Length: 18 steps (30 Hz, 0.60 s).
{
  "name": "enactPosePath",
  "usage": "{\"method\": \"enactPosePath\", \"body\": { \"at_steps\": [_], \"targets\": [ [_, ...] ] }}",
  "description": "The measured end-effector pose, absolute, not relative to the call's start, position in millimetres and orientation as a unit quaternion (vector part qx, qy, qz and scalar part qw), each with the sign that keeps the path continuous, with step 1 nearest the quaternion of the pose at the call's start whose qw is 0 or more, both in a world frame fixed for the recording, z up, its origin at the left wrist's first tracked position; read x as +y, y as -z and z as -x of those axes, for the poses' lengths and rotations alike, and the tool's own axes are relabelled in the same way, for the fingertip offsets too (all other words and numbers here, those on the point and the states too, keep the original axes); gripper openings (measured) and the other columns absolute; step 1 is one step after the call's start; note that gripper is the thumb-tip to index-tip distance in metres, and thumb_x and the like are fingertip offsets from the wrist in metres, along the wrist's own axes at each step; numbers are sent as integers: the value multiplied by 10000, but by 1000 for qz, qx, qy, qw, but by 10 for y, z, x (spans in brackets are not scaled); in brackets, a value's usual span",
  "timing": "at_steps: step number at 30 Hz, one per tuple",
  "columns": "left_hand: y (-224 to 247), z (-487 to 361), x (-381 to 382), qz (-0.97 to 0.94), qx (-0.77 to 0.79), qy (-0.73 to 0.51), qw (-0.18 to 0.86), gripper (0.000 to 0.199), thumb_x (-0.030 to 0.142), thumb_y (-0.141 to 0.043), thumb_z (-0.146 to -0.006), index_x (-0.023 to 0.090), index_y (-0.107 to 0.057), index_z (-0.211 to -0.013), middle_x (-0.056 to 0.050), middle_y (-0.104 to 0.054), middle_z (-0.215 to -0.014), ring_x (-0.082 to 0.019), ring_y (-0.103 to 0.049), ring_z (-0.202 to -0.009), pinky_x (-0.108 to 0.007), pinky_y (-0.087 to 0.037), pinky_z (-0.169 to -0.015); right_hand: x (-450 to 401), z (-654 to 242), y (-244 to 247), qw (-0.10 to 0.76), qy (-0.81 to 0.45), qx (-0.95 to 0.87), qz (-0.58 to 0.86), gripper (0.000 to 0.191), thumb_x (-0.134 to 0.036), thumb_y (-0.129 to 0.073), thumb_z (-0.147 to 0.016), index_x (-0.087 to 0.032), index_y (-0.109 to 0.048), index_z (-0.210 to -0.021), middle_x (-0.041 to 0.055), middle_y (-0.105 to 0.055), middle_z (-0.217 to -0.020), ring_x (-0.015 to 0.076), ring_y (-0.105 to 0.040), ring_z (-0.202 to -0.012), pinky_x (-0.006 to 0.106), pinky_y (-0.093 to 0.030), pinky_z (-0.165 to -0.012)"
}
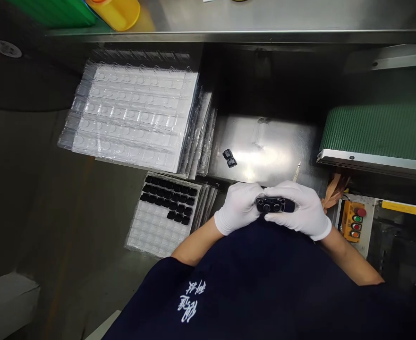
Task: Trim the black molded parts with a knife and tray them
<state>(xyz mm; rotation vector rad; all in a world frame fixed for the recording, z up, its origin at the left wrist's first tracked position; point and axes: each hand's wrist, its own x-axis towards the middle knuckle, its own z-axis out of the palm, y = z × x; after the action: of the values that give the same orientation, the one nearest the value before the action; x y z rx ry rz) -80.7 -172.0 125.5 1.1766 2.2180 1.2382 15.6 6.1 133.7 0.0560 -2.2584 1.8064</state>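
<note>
In front of my chest I hold a small black oblong device (270, 205) with round lens-like circles on its upward face. My white-gloved left hand (241, 208) grips its left end with the fingers closed. The right end sits between the thumb and fingers of my right hand (301, 210), also gloved in white. Beyond my left hand, a small black plastic part (229, 158) lies on the metal table (253, 141). What looks like a pair of tweezers (297, 171) rests just beyond my right hand.
Left of the table stands a stack of clear plastic trays (130, 118). A lower tray stack (151, 226) has several black parts in its top tray. At right are a green conveyor belt (381, 127) and a yellow button box (354, 222). A metal shelf (264, 21) crosses the back.
</note>
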Motion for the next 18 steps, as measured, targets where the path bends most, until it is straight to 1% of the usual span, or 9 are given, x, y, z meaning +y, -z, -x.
{"method": "enactPosePath", "body": {
  "at_steps": [3,6,8,10,11,13,16,18],
  "targets": [
    [-1271,802,-1740,-427,775,-448,128,266,344,-579,-962,205,-650,-747,-34,-688,-690,-165,-628,-621,-291,-461,-667,59,-185,-1345,119,-616,-779,-13,336,-390,-869,-788,-250,-789,-1083,40,-783,-942,204,-751,-835,332,-627,-781],
    [-1321,777,-1750,-389,780,-478,105,277,367,-618,-969,206,-697,-757,-38,-735,-717,-157,-665,-643,-279,-493,-681,55,-220,-1353,97,-622,-777,19,299,-345,-859,-770,-241,-765,-1034,44,-799,-988,229,-774,-891,351,-639,-830],
    [-1373,756,-1753,-361,784,-494,104,301,406,-647,-959,207,-705,-741,-41,-742,-716,-160,-672,-650,-284,-505,-683,44,-244,-1355,77,-642,-762,39,282,-313,-831,-783,-239,-741,-1040,51,-804,-1034,248,-782,-950,372,-643,-874],
    [-1431,738,-1749,-338,775,-520,122,298,411,-662,-941,202,-710,-735,-47,-745,-726,-162,-664,-649,-291,-508,-678,36,-266,-1340,76,-663,-744,39,281,-296,-807,-797,-237,-715,-1055,60,-802,-1065,264,-781,-998,394,-644,-899],
    [-1459,733,-1744,-318,769,-536,143,286,405,-667,-934,197,-718,-745,-47,-746,-736,-159,-654,-644,-290,-504,-668,37,-276,-1325,88,-665,-741,32,282,-284,-798,-801,-237,-704,-1062,65,-801,-1071,268,-778,-1012,399,-645,-900],
    [-1508,731,-1729,-257,749,-571,217,285,407,-650,-940,186,-739,-782,-28,-711,-690,-141,-602,-593,-276,-480,-624,60,-295,-1281,142,-635,-759,14,288,-240,-778,-806,-242,-695,-1082,74,-794,-1093,262,-775,-1013,394,-642,-887],
    [-1548,749,-1700,-157,679,-611,376,340,463,-640,-950,176,-749,-804,26,-558,-535,-102,-453,-488,-246,-396,-535,138,-312,-1207,224,-516,-826,-41,341,-157,-733,-803,-284,-713,-1118,73,-774,-1165,235,-761,-1012,359,-620,-853],
    [-1550,762,-1683,-108,631,-621,452,326,473,-714,-903,168,-736,-788,43,-488,-517,-83,-388,-483,-230,-334,-504,183,-310,-1167,244,-437,-861,-86,387,-113,-699,-793,-321,-728,-1118,54,-770,-1170,217,-752,-992,334,-598,-818]
  ]
}}
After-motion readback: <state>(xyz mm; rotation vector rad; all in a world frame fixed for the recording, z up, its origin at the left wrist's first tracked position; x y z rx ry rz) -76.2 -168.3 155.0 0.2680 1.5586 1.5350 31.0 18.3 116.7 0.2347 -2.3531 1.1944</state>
